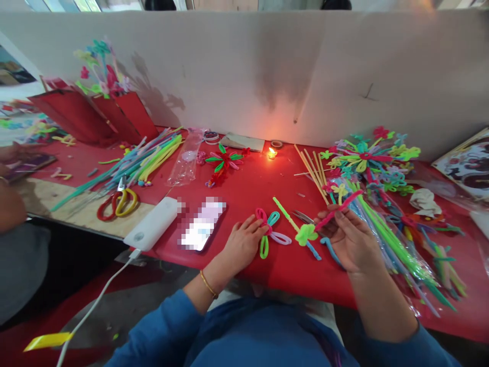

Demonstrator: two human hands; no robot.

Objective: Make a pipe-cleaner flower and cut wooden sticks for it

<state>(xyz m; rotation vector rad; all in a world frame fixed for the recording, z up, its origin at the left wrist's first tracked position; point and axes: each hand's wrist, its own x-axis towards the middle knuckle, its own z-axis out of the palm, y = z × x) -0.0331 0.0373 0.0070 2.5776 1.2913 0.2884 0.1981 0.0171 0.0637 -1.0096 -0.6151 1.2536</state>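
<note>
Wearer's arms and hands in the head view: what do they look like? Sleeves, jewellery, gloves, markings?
Both hands, left and right, are bare, no gloves. Blue sleeves end on the forearms, with no pattern I can make out. Left wrist has a thin gold-coloured bracelet; none visible on the right. No cables or printed markings seen on either arm.

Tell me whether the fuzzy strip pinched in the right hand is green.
No, the fuzzy strip pinched in the right hand is bright pink.

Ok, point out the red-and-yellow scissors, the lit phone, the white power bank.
Red-and-yellow scissors [114, 204], head view, red handle.
Lit phone [202, 227], head view, screen.
White power bank [153, 224], head view, top face.
</note>
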